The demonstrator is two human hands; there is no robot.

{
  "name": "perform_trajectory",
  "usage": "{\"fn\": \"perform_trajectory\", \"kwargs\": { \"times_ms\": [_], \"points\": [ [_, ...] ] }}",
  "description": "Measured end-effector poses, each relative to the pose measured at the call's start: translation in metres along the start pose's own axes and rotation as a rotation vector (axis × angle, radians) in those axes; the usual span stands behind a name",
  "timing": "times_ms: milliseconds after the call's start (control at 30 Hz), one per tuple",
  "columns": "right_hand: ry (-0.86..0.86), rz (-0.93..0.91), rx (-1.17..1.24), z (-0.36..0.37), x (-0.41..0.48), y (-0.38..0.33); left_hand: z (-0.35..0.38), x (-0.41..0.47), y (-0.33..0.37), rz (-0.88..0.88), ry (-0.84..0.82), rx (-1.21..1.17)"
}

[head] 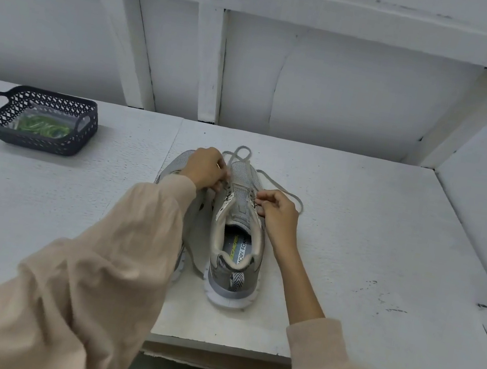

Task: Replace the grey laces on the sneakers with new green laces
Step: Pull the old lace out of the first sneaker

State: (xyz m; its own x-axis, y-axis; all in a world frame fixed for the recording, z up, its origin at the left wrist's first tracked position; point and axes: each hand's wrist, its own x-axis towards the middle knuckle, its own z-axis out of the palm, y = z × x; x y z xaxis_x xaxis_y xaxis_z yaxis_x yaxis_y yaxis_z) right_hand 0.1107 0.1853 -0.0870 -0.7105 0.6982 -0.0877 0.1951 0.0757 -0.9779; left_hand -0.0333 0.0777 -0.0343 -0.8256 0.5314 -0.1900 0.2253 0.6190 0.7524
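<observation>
Sneakers, two of them and both grey, stand side by side with toes pointing away at the middle of the white counter [371,238]. Far to the left, well apart from them, sits one dark lattice basket [33,143] with two handles, and in it lies one clear bag holding a coil of green laces [42,126]; how many laces are in the coil cannot be told. The left sneaker [175,161] is mostly hidden under a beige sleeve [116,243], so only its toe and a bit of white sole show. The left hand [206,169] reaches across it to the right sneaker [222,272], its fingers curled tight and pinching the grey lace at the left row of eyelets. That sneaker is plainly seen from heel to toe, with its tongue up and its printed insole showing. One grey lace [280,187] is threaded in it, and its loose ends loop on the counter past the toe and out to the right. The right hand [278,217] rests against the right side of the sneaker, fingers curled, thumb and forefinger pinching the lace at the right row of eyelets.
</observation>
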Motion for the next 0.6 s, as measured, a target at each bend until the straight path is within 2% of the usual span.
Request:
{"fn": "perform_trajectory", "kwargs": {
  "times_ms": [133,200,367,500,600],
  "points": [
    [-0.013,-0.002,0.020,-0.002,-0.004,-0.002,-0.010,0.002,0.009,0.069,0.339,-0.180],
    [-0.013,-0.003,0.018,-0.002,-0.005,-0.003,-0.018,0.004,0.013,0.093,0.357,-0.206],
    [-0.036,-0.090,-0.119,0.001,0.004,-0.018,-0.019,-0.011,0.028,0.123,0.115,-0.363],
    [0.053,-0.355,-0.273,0.002,0.012,-0.045,-0.021,-0.040,0.040,0.115,-0.246,-0.588],
    [-0.099,-0.557,-0.347,-0.002,0.022,-0.064,-0.024,-0.061,0.044,0.083,-0.454,-0.722]
  ]
}}
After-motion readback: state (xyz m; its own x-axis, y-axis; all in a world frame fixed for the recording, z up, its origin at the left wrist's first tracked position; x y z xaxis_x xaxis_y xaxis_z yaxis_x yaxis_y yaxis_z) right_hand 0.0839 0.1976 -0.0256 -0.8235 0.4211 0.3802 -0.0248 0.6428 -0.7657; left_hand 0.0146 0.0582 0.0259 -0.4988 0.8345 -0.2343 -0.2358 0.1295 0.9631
